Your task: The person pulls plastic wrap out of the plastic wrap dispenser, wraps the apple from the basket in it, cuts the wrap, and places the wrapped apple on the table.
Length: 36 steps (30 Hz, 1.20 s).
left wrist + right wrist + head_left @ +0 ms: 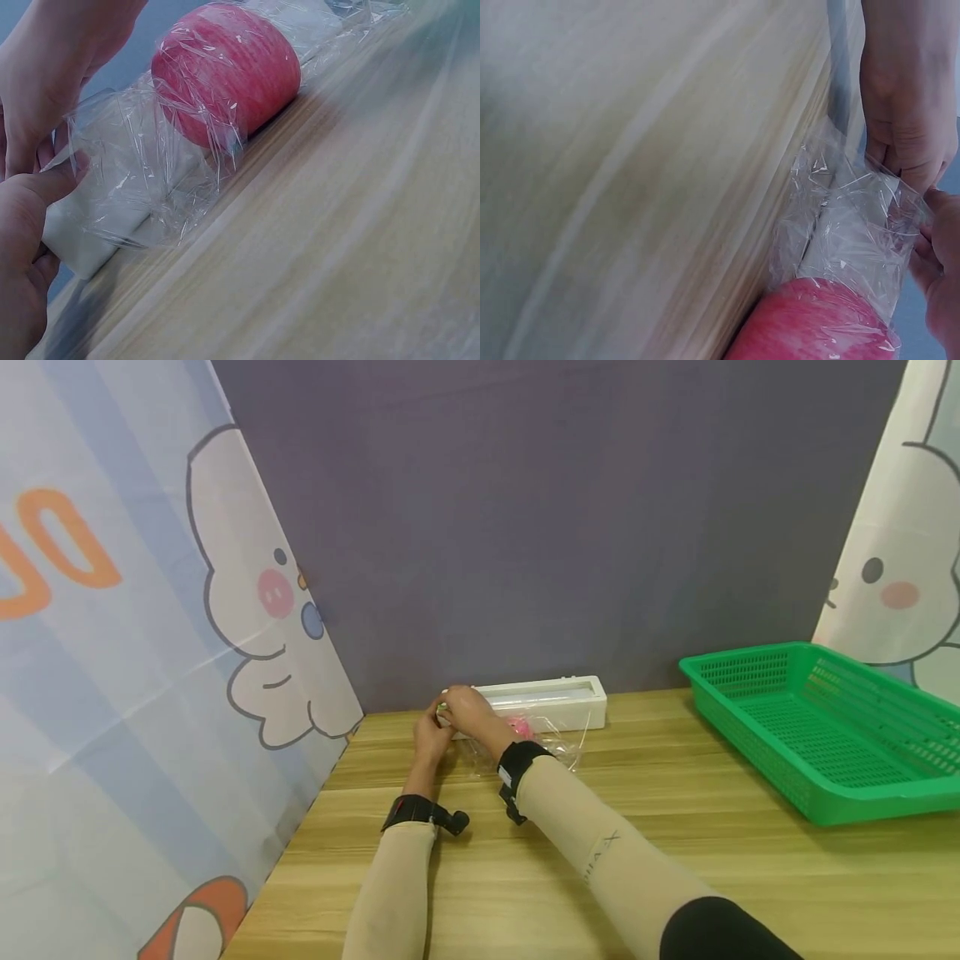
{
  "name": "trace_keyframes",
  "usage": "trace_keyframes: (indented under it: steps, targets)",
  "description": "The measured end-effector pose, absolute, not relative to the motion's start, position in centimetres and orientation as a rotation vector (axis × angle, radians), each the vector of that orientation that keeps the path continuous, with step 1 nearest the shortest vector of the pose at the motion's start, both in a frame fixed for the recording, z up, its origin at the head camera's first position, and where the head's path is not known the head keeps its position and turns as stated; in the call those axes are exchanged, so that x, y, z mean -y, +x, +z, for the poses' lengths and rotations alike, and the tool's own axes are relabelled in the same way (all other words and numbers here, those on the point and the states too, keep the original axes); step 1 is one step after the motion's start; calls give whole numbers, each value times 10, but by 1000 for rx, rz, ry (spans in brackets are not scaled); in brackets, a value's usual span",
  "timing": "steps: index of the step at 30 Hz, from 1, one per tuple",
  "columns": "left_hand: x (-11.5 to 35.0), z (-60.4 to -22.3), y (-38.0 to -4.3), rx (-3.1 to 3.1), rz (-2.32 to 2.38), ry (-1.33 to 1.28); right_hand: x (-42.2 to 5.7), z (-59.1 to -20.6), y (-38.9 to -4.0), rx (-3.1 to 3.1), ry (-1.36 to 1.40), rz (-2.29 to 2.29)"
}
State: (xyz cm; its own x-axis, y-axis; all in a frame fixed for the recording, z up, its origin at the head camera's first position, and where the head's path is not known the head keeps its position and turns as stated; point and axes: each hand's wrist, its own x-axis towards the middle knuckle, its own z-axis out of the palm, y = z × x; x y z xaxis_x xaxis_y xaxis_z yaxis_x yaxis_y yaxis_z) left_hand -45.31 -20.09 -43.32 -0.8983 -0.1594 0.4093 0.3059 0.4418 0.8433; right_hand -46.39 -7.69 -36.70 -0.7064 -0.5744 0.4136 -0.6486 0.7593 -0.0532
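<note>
A white, long cling film dispenser [562, 714] lies at the back of the table, against the dark backdrop. My left hand [431, 737] and right hand [467, 710] meet at its left end. Clear cling film [142, 172] hangs crumpled over its front. In the left wrist view my left hand [22, 247] pinches the film's edge with the thumb on it. My right hand [943, 277] pinches the film close to the left fingers; some fingertips are hidden. A pink-red apple [232, 71] rests in front of the dispenser, with film over part of it.
A green plastic basket [817, 810] stands on the right of the wooden table [480, 893]. Printed cloth [142, 635] hangs along the left side, and a dark backdrop [525, 527] rises behind the dispenser.
</note>
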Motion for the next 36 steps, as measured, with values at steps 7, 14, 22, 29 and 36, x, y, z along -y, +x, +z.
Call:
trace_keyframes:
  steps: [7, 14, 22, 29, 36]
  targets:
    - [199, -434, -451, 2270, -1430, -114, 75, -370, -466, 2564, 921, 298]
    - [196, -435, -452, 2264, -1466, -135, 68, -370, -464, 2528, 916, 363]
    - [196, -432, -455, 2269, -1442, -133, 66, -366, -464, 2526, 942, 357]
    - [196, -432, -456, 2257, -1426, -125, 65, -364, -466, 2570, 924, 351]
    - [195, -433, -456, 2230, -1481, -137, 63, -364, -469, 2585, 910, 310]
